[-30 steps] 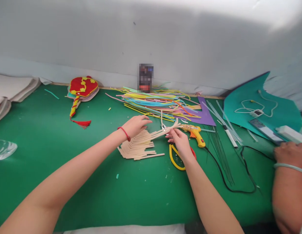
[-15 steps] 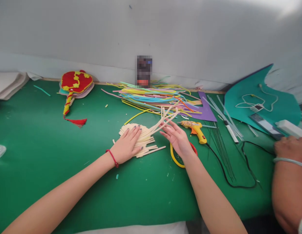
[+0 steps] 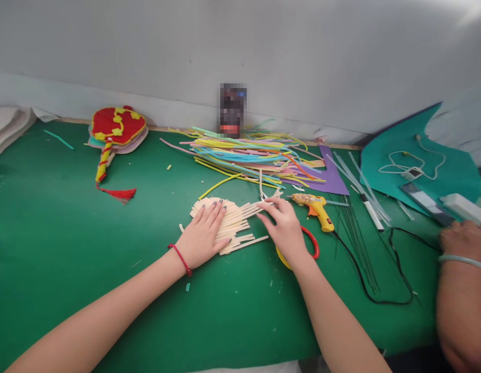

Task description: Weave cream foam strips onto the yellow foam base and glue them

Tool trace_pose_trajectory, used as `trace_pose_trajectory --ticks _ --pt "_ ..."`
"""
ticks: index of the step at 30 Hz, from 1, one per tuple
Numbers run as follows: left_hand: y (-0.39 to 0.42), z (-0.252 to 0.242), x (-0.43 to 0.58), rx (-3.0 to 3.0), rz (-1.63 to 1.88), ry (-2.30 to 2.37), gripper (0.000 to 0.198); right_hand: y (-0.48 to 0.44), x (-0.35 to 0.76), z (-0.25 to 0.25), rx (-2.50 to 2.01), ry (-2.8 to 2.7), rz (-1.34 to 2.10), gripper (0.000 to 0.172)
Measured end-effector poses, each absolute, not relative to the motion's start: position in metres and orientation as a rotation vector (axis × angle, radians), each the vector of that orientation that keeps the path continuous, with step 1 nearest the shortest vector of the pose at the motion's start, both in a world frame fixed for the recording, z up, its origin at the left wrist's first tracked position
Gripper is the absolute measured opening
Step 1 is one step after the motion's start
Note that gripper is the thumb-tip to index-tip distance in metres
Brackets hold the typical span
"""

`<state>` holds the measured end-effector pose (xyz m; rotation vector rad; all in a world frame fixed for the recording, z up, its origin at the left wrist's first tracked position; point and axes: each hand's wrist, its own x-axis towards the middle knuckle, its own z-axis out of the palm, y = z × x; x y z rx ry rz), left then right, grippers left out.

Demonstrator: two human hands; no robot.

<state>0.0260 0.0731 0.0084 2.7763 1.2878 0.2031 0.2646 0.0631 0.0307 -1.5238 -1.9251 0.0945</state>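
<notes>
My left hand point(image 3: 204, 230) lies flat on a cream piece made of many thin soft strips laid side by side point(image 3: 236, 221), pressing it to the table. Its edge is rounded at the back left, and loose strip ends stick out to the right. At those ends my right hand point(image 3: 284, 225) bends its fingers, thumb and fingertips close together on the cream strips. Scissors with a red and yellow handle point(image 3: 315, 242) lie beneath my right hand, which partly hides them. One pale strip point(image 3: 260, 181) points away behind the fingertips.
Behind lies a heap of coloured strips point(image 3: 240, 158) before a blurred phone point(image 3: 231, 111). A yellow glue gun point(image 3: 322, 211) with a black cord lies right, near dark wires point(image 3: 355, 243). A red fan-shaped piece point(image 3: 118, 126) is back left. Another person's hand point(image 3: 464, 241) rests far right.
My right hand has come down onto the strip ends and its fingers have closed in. The raised strips now lie lower. My left hand stays flat on the piece.
</notes>
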Motion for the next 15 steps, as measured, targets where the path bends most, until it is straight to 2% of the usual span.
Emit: trace_pose_trajectory --ticks 4,10,15 --pt "0.076 0.01 0.025 2.751 0.201 1.262 0.076 0.069 0.254 0.022 -1.469 -2.058 0.037 0.014" --pt "0.077 0.013 0.026 2.719 0.321 1.217 0.071 0.067 0.252 0.03 -1.267 -1.839 0.09 0.014" --pt "0.079 0.02 0.028 2.664 0.63 1.228 0.028 0.064 0.243 0.033 -1.183 -1.853 0.097 0.017"
